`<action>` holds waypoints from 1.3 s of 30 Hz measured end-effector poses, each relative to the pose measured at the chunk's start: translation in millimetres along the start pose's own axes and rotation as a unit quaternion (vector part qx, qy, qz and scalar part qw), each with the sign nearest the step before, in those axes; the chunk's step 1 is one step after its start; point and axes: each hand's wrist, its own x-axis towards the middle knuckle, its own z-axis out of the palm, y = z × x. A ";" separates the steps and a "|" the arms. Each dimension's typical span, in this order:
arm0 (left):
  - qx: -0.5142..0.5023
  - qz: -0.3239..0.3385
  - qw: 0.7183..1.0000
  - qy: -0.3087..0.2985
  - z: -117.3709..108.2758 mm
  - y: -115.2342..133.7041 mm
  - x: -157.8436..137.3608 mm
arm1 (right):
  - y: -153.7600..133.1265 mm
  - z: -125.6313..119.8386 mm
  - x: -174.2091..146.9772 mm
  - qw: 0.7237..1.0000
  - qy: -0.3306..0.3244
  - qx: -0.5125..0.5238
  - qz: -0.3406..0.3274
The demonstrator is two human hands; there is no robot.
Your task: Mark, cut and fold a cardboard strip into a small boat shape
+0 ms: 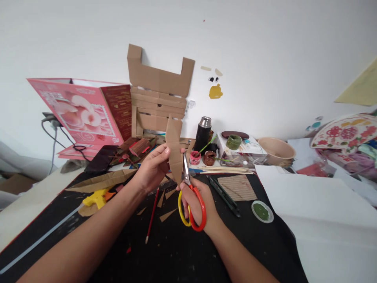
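My left hand point(156, 166) is closed on a curved piece of cardboard point(175, 151), held upright above the black work surface. In my right hand point(203, 202) is a pair of scissors point(186, 177) with one red and one yellow handle loop. Their blades point up along the right edge of the cardboard; whether they touch it I cannot tell. Below my hands lie small cardboard offcuts point(168, 215) and a red pencil point(152, 215). A longer cut cardboard strip point(101, 180) rests to the left, beside my left forearm.
A yellow glue gun point(97, 199) lies left with a long glue stick. Right are a dark green utility knife point(224, 196), corrugated cardboard point(237, 187) and a lid of green paint point(262, 211). Behind stand a black thermos point(202, 134), paint jars point(209, 158) and a pink box point(85, 114).
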 end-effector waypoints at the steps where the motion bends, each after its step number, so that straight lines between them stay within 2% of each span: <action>1: 0.013 0.007 1.000 0.007 0.4 0.5 0.3 | -0.7 0.3 0.1 1.000 0.008 -0.004 0.001; 8: 0.165 0.040 0.985 0.036 1.9 3.4 -0.6 | -7.3 -3.0 3.5 0.999 0.047 0.005 -0.005; 14: 0.258 -0.042 0.965 -0.032 3.6 1.8 -4.6 | -11.3 -3.4 0.1 0.999 0.044 -0.014 -0.010; 16: 0.254 -0.045 0.966 -0.030 3.9 1.3 -4.5 | -10.7 -3.1 -0.6 0.999 0.041 -0.010 -0.010; 20: 0.211 -0.002 0.976 0.058 3.8 3.6 -2.4 | -3.4 -3.8 0.6 0.999 0.024 0.017 -0.017; 22: 0.193 0.020 0.978 0.082 3.5 6.1 -1.4 | 2.1 -4.3 1.6 0.999 0.007 0.021 -0.035; 26: 0.173 0.040 0.980 0.093 3.1 10.3 -0.4 | 9.5 -4.6 3.2 0.998 -0.027 0.011 -0.061; 33: 0.170 0.049 0.978 0.107 3.7 12.6 0.4 | 6.9 -2.1 2.1 0.999 -0.045 0.020 -0.004; 39: 0.153 0.060 0.979 0.119 3.6 13.6 1.0 | 3.0 -3.4 1.7 0.997 -0.059 0.050 -0.006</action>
